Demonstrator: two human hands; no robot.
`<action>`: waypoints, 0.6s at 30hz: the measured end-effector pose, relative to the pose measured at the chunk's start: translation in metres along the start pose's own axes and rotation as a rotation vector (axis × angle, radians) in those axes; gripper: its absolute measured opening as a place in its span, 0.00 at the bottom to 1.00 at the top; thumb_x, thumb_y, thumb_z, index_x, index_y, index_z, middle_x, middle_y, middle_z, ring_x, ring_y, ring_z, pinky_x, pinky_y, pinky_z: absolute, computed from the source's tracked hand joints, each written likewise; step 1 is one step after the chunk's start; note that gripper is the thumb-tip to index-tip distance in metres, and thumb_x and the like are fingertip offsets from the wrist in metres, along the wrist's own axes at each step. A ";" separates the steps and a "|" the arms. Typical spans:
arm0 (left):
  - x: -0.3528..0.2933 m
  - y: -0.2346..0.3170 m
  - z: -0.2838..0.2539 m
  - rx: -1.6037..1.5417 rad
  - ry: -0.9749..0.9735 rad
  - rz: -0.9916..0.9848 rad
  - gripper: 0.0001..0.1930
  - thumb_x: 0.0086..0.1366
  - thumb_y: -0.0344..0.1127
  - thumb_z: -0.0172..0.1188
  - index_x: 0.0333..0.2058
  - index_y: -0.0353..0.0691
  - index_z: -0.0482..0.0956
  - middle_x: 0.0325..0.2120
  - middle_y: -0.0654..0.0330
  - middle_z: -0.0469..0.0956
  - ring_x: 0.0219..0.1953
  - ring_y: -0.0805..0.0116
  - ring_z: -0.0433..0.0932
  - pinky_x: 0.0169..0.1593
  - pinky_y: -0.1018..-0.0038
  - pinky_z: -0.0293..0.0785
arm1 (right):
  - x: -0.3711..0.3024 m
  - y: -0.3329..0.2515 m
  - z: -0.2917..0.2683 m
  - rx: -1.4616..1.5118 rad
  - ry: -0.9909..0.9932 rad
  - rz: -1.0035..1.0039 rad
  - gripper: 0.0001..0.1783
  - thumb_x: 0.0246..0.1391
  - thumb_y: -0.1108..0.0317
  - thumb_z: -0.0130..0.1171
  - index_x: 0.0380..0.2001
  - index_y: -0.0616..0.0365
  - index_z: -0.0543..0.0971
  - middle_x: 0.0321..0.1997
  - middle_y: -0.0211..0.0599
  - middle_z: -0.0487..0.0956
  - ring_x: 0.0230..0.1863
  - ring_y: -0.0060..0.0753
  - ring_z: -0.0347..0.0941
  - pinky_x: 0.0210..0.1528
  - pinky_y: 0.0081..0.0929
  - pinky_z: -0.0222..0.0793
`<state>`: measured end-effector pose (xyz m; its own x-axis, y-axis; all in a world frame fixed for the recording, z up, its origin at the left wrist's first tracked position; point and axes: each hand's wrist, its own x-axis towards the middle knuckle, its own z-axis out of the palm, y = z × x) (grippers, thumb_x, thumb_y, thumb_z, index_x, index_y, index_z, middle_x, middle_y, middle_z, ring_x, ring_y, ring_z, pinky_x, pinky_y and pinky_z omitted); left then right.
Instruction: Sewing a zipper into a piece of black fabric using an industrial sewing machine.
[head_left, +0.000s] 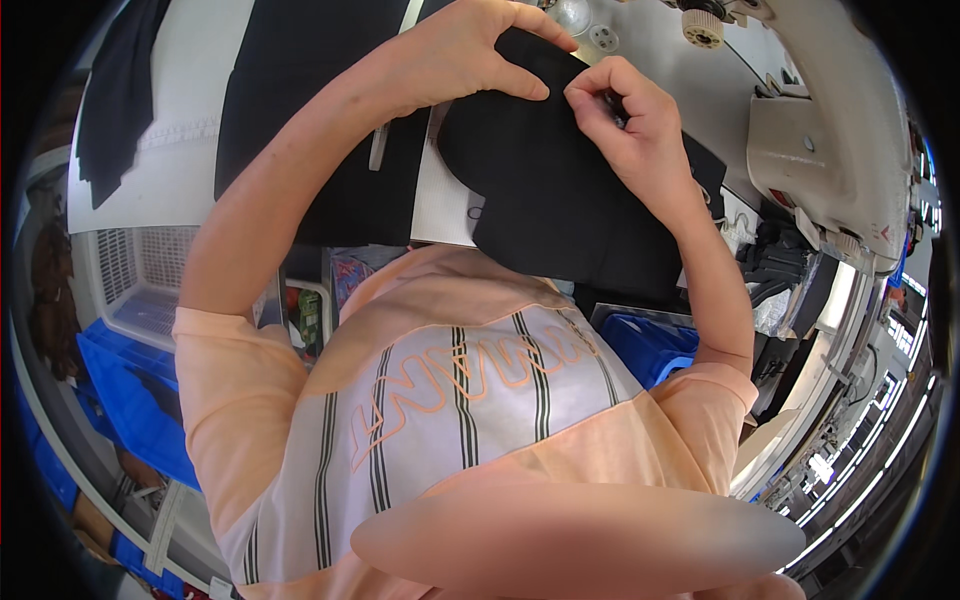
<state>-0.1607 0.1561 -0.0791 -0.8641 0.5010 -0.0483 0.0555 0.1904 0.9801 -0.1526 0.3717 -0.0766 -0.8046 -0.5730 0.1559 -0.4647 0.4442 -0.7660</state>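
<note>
Got left hand (455, 52) spread over black cloth (570, 190), right hand (637, 118) curled round something dark (614, 106), plus red-and-green stuff (308, 312) in pale tub (326, 308).

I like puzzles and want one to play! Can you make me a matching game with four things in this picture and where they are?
Things:
1. curved-edge black cloth
2. sewing machine
3. white basket
4. striped shirt

Places:
a. worn by the person
b. at the left, just above a blue bin
c. under the left hand and right hand
d. at the picture's upper right

Pairs: 1-c, 2-d, 3-b, 4-a
</note>
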 end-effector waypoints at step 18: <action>-0.016 -0.016 0.012 0.790 0.205 0.470 0.11 0.57 0.34 0.63 0.39 0.39 0.81 0.31 0.59 0.75 0.33 0.58 0.76 0.37 0.68 0.71 | -0.050 -0.005 -0.045 -0.036 0.266 0.245 0.20 0.65 0.56 0.47 0.46 0.60 0.77 0.32 0.30 0.79 0.26 0.16 0.66 0.29 0.14 0.61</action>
<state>-0.1419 0.1553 -0.0968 -0.7342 0.5276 0.4274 0.6789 0.5622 0.4723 -0.1265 0.4286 -0.0524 -0.9595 -0.2492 0.1313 -0.2553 0.5728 -0.7789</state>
